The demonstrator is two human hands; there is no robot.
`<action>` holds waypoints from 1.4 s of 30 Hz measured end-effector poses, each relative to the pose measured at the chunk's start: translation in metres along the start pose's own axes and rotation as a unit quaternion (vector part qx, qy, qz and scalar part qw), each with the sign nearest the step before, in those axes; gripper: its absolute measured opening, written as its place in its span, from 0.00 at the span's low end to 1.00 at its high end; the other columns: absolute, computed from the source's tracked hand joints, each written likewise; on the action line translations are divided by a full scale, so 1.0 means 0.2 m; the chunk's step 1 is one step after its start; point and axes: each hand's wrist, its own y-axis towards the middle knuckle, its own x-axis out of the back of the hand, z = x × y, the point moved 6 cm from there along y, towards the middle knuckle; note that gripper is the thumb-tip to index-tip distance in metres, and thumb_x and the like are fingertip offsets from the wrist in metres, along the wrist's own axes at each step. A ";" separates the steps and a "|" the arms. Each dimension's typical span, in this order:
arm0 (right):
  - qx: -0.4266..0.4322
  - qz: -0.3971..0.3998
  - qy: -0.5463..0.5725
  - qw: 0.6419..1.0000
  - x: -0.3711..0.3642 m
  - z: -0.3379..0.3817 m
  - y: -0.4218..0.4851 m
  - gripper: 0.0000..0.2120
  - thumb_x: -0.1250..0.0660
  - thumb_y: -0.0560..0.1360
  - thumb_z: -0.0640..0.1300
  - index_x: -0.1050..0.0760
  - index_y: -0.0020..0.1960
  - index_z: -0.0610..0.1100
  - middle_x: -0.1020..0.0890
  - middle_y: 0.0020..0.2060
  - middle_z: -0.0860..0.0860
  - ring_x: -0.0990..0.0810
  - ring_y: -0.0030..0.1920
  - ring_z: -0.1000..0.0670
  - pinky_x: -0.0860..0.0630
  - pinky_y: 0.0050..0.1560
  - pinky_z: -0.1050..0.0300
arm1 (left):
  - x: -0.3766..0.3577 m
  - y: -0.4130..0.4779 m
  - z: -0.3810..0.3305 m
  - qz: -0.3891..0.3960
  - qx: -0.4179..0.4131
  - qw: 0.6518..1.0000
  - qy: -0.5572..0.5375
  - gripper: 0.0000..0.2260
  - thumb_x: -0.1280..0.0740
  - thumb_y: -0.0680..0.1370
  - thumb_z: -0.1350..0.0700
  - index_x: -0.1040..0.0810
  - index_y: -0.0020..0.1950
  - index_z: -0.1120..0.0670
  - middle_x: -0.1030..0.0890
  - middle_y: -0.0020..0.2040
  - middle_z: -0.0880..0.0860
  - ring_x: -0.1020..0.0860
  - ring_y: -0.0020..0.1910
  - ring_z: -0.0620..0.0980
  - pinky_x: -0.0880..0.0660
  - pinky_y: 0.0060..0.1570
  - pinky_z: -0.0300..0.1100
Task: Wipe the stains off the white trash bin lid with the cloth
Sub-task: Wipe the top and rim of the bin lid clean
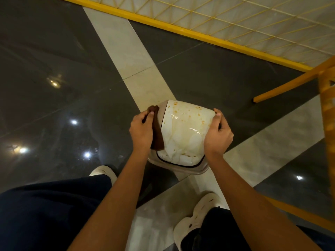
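I am standing on a glossy dark grey tiled floor (54, 51), which is mirroring lamps as bright spots (74, 122) out at nine o'clock; two cream bands (125, 42) are crossing it and meeting where the white trash bin (184, 124) is sitting, right in front of me; my left shoe (104, 172) is resting at seven o'clock of the bin, my right shoe (192, 221) at six; a yellow rail (181, 29) is running along the floor from twelve to two o'clock; an orange wooden leg (282, 87) is touching down at three.

Dim scene; lamp glints on the glossy floor (54, 124), wide-angle bending, blurred right edge.
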 end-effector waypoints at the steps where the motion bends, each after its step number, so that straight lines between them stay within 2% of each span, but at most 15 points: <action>1: 0.010 0.008 -0.005 1.000 -0.01 0.01 0.01 0.16 0.45 0.80 0.52 0.23 0.61 0.51 0.18 0.54 0.51 0.21 0.53 0.52 0.24 0.55 0.56 | 0.00 0.01 0.01 0.008 0.014 1.000 -0.009 0.13 0.37 0.78 0.53 0.24 0.62 0.52 0.24 0.60 0.52 0.28 0.57 0.47 0.32 0.63 0.45; 5: 0.059 0.100 -0.022 0.993 -0.07 0.05 0.11 0.15 0.45 0.80 0.49 0.23 0.61 0.51 0.20 0.51 0.57 0.25 0.48 0.61 0.29 0.52 0.66 | 0.04 -0.05 0.09 0.016 0.048 0.999 -0.017 0.13 0.39 0.78 0.53 0.24 0.62 0.52 0.23 0.59 0.52 0.27 0.58 0.49 0.30 0.63 0.50; 8: 0.124 0.204 -0.065 0.969 -0.15 0.13 0.19 0.15 0.45 0.80 0.50 0.24 0.61 0.52 0.21 0.54 0.57 0.25 0.53 0.58 0.28 0.59 0.58 | 0.05 -0.15 0.17 -0.005 0.067 0.996 -0.051 0.11 0.40 0.79 0.54 0.24 0.58 0.55 0.22 0.54 0.52 0.25 0.55 0.49 0.28 0.60 0.51; 11: 0.148 0.359 -0.116 0.914 -0.29 0.22 0.24 0.15 0.46 0.80 0.52 0.25 0.63 0.55 0.23 0.58 0.56 0.26 0.59 0.54 0.31 0.64 0.52 | 0.02 -0.31 0.24 -0.033 0.075 0.993 -0.079 0.06 0.42 0.80 0.55 0.28 0.53 0.53 0.24 0.53 0.52 0.26 0.54 0.49 0.27 0.55 0.46; 14: 0.154 0.490 -0.198 0.835 -0.42 0.34 0.23 0.16 0.46 0.81 0.53 0.27 0.65 0.55 0.25 0.63 0.54 0.29 0.65 0.51 0.34 0.67 0.48 | -0.05 -0.50 0.30 -0.046 0.084 0.989 -0.112 0.05 0.44 0.80 0.55 0.33 0.47 0.46 0.26 0.50 0.52 0.26 0.50 0.48 0.29 0.45 0.35; 18: 0.221 0.535 -0.274 0.768 -0.55 0.43 0.15 0.17 0.46 0.81 0.51 0.28 0.66 0.51 0.26 0.65 0.52 0.31 0.66 0.50 0.36 0.64 0.55 | -0.19 -0.67 0.33 -0.023 0.130 0.979 -0.153 0.01 0.44 0.80 0.56 0.34 0.51 0.50 0.25 0.50 0.50 0.25 0.48 0.44 0.24 0.39 0.32; 21: 0.246 0.549 -0.308 0.737 -0.59 0.42 0.12 0.17 0.46 0.81 0.53 0.28 0.66 0.53 0.27 0.66 0.51 0.32 0.67 0.48 0.36 0.68 0.48 | -0.25 -0.71 0.33 -0.001 0.141 0.979 -0.150 0.02 0.42 0.80 0.56 0.33 0.51 0.50 0.24 0.51 0.52 0.24 0.50 0.45 0.24 0.42 0.34; 24: 0.328 0.495 -0.382 0.708 -0.58 0.43 0.11 0.17 0.49 0.81 0.53 0.29 0.66 0.54 0.28 0.67 0.53 0.38 0.72 0.48 0.52 0.74 0.44 | -0.20 -0.72 0.31 0.015 0.152 0.978 -0.142 0.02 0.39 0.78 0.56 0.30 0.50 0.51 0.22 0.49 0.51 0.23 0.50 0.47 0.23 0.46 0.38; 25: 0.370 0.449 -0.387 0.716 -0.55 0.45 0.09 0.17 0.49 0.82 0.52 0.29 0.67 0.54 0.28 0.67 0.54 0.40 0.72 0.49 0.57 0.73 0.46 | -0.16 -0.71 0.31 0.003 0.157 0.976 -0.150 0.02 0.38 0.78 0.57 0.28 0.49 0.51 0.21 0.46 0.49 0.23 0.48 0.46 0.23 0.40 0.35; 27: 0.407 0.335 -0.333 0.782 -0.43 0.49 0.02 0.17 0.49 0.82 0.50 0.30 0.68 0.51 0.28 0.68 0.53 0.41 0.73 0.51 0.58 0.73 0.49 | -0.03 -0.68 0.28 -0.047 0.164 0.970 -0.175 0.02 0.37 0.77 0.57 0.27 0.48 0.51 0.22 0.44 0.48 0.24 0.44 0.44 0.25 0.32 0.33; 29: 0.370 0.247 -0.283 0.850 -0.29 0.45 -0.05 0.18 0.50 0.82 0.49 0.32 0.69 0.49 0.30 0.69 0.52 0.40 0.73 0.51 0.55 0.73 0.51 | 0.10 -0.59 0.24 -0.095 0.153 0.965 -0.188 0.03 0.37 0.77 0.56 0.27 0.50 0.50 0.24 0.44 0.45 0.26 0.43 0.42 0.27 0.36 0.34; 31: 0.329 0.209 -0.271 0.880 -0.20 0.35 -0.15 0.22 0.53 0.81 0.52 0.34 0.71 0.48 0.32 0.71 0.50 0.42 0.74 0.49 0.53 0.74 0.50 | 0.17 -0.46 0.20 -0.100 0.134 0.966 -0.196 0.06 0.35 0.76 0.56 0.28 0.52 0.49 0.26 0.46 0.43 0.27 0.45 0.41 0.26 0.46 0.40; 35: 0.351 0.191 -0.281 0.873 -0.19 0.19 -0.27 0.25 0.56 0.79 0.54 0.40 0.73 0.46 0.37 0.73 0.48 0.44 0.74 0.45 0.49 0.73 0.42 | 0.11 -0.21 0.16 -0.026 0.122 0.982 -0.144 0.07 0.35 0.76 0.53 0.29 0.53 0.49 0.26 0.49 0.46 0.26 0.52 0.48 0.26 0.53 0.45; 38: 0.366 0.179 -0.292 0.865 -0.20 0.16 -0.25 0.24 0.54 0.80 0.52 0.40 0.74 0.45 0.37 0.73 0.47 0.44 0.74 0.45 0.46 0.72 0.40 | -0.04 -0.14 0.16 0.066 0.107 0.990 -0.069 0.12 0.38 0.77 0.49 0.28 0.59 0.51 0.25 0.54 0.50 0.26 0.54 0.49 0.27 0.57 0.47; 42: 0.376 0.172 -0.280 0.866 -0.20 0.15 -0.26 0.24 0.54 0.80 0.51 0.41 0.74 0.46 0.38 0.73 0.47 0.45 0.74 0.46 0.45 0.72 0.42 | -0.06 -0.17 0.21 0.034 0.027 0.998 -0.048 0.12 0.38 0.78 0.53 0.26 0.60 0.53 0.25 0.57 0.51 0.27 0.56 0.47 0.30 0.55 0.39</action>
